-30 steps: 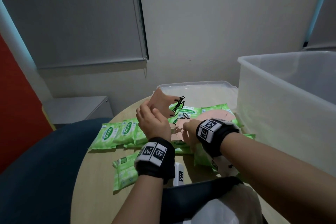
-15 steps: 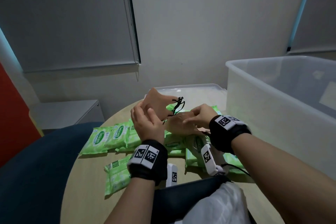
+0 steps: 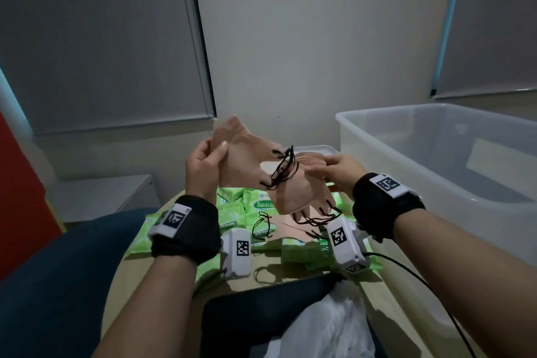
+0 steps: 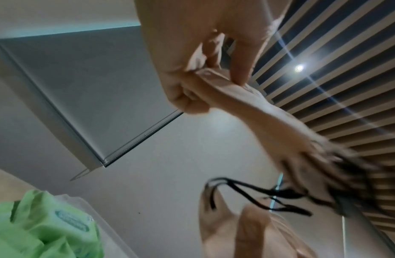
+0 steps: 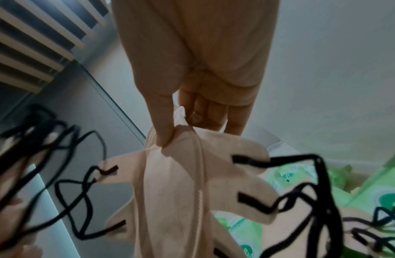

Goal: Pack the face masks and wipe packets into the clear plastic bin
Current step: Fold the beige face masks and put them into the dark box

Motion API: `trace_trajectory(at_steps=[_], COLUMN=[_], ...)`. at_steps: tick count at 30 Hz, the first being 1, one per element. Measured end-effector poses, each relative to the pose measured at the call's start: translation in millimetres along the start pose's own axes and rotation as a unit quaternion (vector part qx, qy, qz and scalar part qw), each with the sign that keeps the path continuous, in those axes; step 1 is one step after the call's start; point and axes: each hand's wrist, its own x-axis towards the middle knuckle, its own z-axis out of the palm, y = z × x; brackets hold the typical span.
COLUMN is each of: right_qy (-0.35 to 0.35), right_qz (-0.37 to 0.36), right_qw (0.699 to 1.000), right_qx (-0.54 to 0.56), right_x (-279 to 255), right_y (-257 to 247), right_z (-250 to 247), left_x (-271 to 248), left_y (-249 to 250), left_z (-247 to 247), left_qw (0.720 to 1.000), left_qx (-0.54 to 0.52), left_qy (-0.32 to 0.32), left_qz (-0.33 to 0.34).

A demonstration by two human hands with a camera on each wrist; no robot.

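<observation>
My left hand (image 3: 213, 148) is raised above the table and pinches a bunch of peach face masks (image 3: 244, 163) with black ear loops; the left wrist view shows thumb and fingers (image 4: 192, 83) clamped on the masks' edge (image 4: 236, 99). My right hand (image 3: 318, 166) pinches another peach mask (image 3: 296, 195) by its top, hanging beside the bunch; the right wrist view shows that mask (image 5: 176, 192) dangling. Green wipe packets (image 3: 261, 206) and one more mask (image 3: 290, 227) lie on the table below. The clear plastic bin (image 3: 436, 171) stands at right.
The bin's lid (image 3: 319, 150) lies behind the packets. A white plastic bag (image 3: 328, 325) and a dark item (image 3: 261, 305) sit at the round wooden table's (image 3: 122, 293) near edge. A blue chair (image 3: 58, 285) is at left, a grey cabinet (image 3: 101, 195) beyond.
My right hand took a mask off the pile and lifted it. Both hands have risen above the table, bringing the right hand's mask up beside the left hand's bunch.
</observation>
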Motion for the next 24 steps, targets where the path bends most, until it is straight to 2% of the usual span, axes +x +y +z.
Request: trace_trajectory(at_steps=[3, 8, 14, 19, 24], right_qy=[0.013, 0.022, 0.042, 0.053, 0.077], right_qz=[0.006, 0.019, 0.020, 0.045, 0.031], right_qw=[1.000, 0.997, 0.997, 0.991, 0.991], right_qx=[0.000, -0.070, -0.067, -0.116, -0.102], right_x=[-9, -23, -33, -35, -35], right_y=[-1, 5, 15, 19, 17], right_z=[-8, -18, -16, -15, -19], left_x=[-5, -8, -15, -26, -24], left_y=[13, 27, 19, 11, 14], left_z=[-4, -8, -8, -5, -1], left_qw=[0.997, 0.994, 0.989, 0.974, 0.965], left_qx=[-0.010, -0.005, 0.069, 0.072, 0.137], left_qy=[-0.079, -0.104, -0.121, -0.204, -0.218], left_qz=[-0.024, -0.033, -0.041, -0.067, -0.048])
